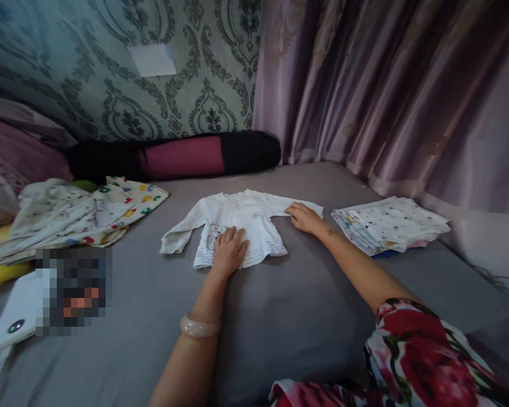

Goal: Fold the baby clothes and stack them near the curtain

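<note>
1. The small white shirt (237, 210) lies spread on the bed (275, 316), directly under and between the two hands, with its neckline beyond the left hand's fingertips and its hem level with that hand's heel.
2. Its long axis, sleeve to sleeve, runs crosswise in front of the person, from left of the left hand to just past the right hand.
3. The left hand (230, 252) rests palm down on the lower front of the shirt, fingers loosely spread and pointing away from the person; it grasps nothing. It is the nearer hand to the shirt's body and hem.
4. The right hand (304, 217) touches the right-side sleeve (280, 204), its fingers turned inward toward the body of the shirt. Whether they pinch the fabric or only press it, I cannot tell from this angle.
5. The left-side sleeve (182, 229) is untouched: it reaches out to the left of the left hand and slants back toward the person. The left hand is the closer one to it.
6. To the right of the right hand, just beside its forearm, sits a stack of folded cloths (401, 220); well left of the left hand lies a rumpled patterned cloth (68, 212).
</note>
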`<state>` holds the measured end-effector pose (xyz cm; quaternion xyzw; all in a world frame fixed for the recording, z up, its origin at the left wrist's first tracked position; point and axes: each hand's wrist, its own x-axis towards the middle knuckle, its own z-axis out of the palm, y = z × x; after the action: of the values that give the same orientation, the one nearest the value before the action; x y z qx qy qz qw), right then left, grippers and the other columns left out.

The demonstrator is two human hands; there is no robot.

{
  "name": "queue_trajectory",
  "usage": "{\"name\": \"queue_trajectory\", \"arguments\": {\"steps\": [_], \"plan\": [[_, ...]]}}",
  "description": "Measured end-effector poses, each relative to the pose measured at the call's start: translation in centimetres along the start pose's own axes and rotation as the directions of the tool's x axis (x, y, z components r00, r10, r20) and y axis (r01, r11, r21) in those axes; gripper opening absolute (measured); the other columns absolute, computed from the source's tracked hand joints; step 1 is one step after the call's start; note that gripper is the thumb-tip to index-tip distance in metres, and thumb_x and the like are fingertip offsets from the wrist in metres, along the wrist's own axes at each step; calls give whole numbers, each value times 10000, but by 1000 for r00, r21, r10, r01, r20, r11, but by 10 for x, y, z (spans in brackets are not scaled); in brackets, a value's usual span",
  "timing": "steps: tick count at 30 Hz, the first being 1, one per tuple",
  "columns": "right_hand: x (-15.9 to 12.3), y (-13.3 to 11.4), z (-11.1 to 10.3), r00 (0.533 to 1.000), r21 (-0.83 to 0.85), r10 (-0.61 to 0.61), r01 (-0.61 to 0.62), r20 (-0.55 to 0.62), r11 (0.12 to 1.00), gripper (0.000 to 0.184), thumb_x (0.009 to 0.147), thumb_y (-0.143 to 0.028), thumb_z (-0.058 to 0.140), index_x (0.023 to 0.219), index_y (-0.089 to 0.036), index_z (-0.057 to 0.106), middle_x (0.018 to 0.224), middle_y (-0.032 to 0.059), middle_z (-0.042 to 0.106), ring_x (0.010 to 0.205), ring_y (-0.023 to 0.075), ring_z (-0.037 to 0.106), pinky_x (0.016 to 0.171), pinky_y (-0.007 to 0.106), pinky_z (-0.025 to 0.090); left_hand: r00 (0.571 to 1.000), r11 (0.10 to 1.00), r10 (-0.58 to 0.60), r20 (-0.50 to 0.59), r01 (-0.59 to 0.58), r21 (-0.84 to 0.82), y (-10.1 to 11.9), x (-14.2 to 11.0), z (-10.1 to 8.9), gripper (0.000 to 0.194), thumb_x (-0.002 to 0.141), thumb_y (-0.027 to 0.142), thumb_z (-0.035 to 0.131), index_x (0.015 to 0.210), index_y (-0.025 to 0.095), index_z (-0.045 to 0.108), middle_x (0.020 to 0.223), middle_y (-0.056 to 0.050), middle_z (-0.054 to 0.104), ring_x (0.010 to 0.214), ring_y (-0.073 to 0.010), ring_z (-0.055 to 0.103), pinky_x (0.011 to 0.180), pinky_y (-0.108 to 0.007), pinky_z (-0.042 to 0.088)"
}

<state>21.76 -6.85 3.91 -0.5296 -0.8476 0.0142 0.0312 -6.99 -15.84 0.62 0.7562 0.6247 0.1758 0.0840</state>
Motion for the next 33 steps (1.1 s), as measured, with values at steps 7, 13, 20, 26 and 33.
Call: {"name": "queue_trajectory", "arguments": {"steps": [7,13,20,26,33], "plan": [[7,-7,-9,997,-18,73,-73,32,997,405,859,-112,433,1194,-179,652,1223,107,616,1146,221,549,991,318,405,999,998,26,-38,-28,-62,-3,1,2,409,926,345,513,1310,211,553,1422,-134,521,1353,-291,433,1129,-500,308],[22,-18,3,975,54,221,-222,23,974,545,993,-349,248,1475,-130,379,1574,113,301,1430,275,280,1149,460,238,985,940,7,-173,-65,-336,-6,8,-6,304,924,299,501,1177,186,626,1187,-123,675,1135,-240,614,996,-405,471],[55,-40,1,943,54,298,-308,145,950,604,1009,-415,136,1419,-93,442,1546,162,339,1443,295,252,1159,532,157,921,867,-245,-304,67,-495,-13,12,-28,267,926,286,458,1033,183,681,1046,-91,725,953,-207,669,840,-319,528],[105,-96,5,981,170,125,-150,148,974,645,1006,-458,151,1513,-79,273,1599,140,216,1485,249,129,1191,456,77,888,836,-338,-313,129,-534,-22,11,-42,278,912,302,456,1008,183,688,972,-66,736,869,-182,671,800,-289,520],[147,-119,33,968,157,240,-249,77,956,689,1000,-467,189,1509,-5,235,1598,194,180,1479,274,130,1184,428,99,778,773,-494,-387,190,-605,-56,12,-49,302,890,348,461,995,169,681,949,-76,733,890,-198,676,784,-295,522]]}}
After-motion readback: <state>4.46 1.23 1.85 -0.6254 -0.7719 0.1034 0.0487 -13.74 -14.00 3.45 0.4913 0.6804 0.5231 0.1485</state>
